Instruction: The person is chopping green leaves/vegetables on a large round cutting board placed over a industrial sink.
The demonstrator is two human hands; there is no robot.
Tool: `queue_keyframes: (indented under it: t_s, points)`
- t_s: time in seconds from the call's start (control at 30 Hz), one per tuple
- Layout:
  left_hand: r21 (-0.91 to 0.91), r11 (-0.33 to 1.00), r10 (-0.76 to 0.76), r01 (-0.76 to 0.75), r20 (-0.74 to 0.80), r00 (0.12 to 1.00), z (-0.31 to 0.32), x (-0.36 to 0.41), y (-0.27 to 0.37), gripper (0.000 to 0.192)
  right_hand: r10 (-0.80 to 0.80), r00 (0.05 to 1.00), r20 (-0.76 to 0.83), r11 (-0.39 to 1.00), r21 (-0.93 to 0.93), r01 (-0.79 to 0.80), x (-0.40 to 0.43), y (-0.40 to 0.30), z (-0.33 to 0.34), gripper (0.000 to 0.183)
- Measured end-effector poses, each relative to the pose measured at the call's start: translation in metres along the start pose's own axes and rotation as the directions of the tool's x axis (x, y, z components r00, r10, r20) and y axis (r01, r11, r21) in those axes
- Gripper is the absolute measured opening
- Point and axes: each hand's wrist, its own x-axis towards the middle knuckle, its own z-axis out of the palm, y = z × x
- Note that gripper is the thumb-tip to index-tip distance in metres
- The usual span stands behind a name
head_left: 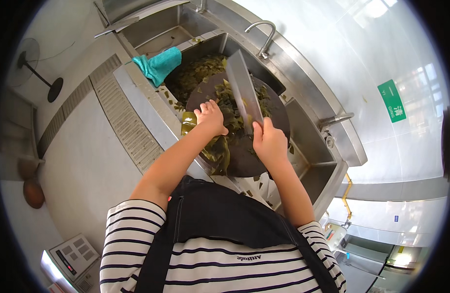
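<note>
My right hand (270, 141) grips a broad-bladed cleaver (243, 86), its blade tilted above a dark round chopping board (243, 161). Against the board's left part, my left hand (211, 118) presses on glossy olive-green leaves (217, 155), which look like kelp; the fingers hide part of them. One smooth folded piece (188, 123) sticks out left of that hand. Cut pieces (225, 89) lie beside and behind the blade. The board rests across a steel sink (276, 78), and a mass of cut leaf (199, 69) fills the sink behind it.
A teal cloth (160, 66) hangs over the sink's left rim. Curved faucets (270, 33) rise along the wall side. Another basin (309, 128) lies to the right. Scraps stick to the near ledge (170, 99). A slotted floor drain (124, 121) runs at left; a pedestal fan (45, 78) stands beyond.
</note>
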Motion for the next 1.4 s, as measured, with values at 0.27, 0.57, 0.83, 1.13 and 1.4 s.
queue_keyframes:
  t_s: [0.27, 0.57, 0.83, 1.13, 1.4]
  points:
    - [0.038, 0.999, 0.034, -0.036, 0.065, 0.997, 0.018, 0.009, -0.006, 0.106, 0.010, 0.950, 0.313, 0.988, -0.152, 0.040, 0.007, 0.011, 0.078, 0.019]
    - [0.077, 0.995, 0.064, -0.067, 0.046, 0.997, 0.024, 0.008, -0.017, 0.100, 0.062, 0.863, 0.502, 0.991, -0.132, 0.006, 0.028, 0.001, 0.043, 0.025]
    - [0.105, 0.987, 0.118, -0.119, 0.009, 0.993, 0.027, 0.005, -0.012, 0.097, 0.065, 0.915, 0.398, 0.998, -0.041, -0.052, 0.051, 0.004, 0.085, 0.025]
    - [0.034, 0.994, 0.103, -0.103, 0.003, 0.995, 0.020, 0.000, -0.017, 0.099, 0.183, 0.878, 0.442, 0.980, -0.154, -0.127, -0.011, 0.017, 0.053, 0.025]
    - [-0.115, 0.991, 0.062, -0.065, -0.035, 0.997, 0.024, -0.003, -0.031, 0.106, -0.154, 0.987, -0.039, 0.987, -0.060, 0.152, 0.023, -0.010, 0.018, 0.025]
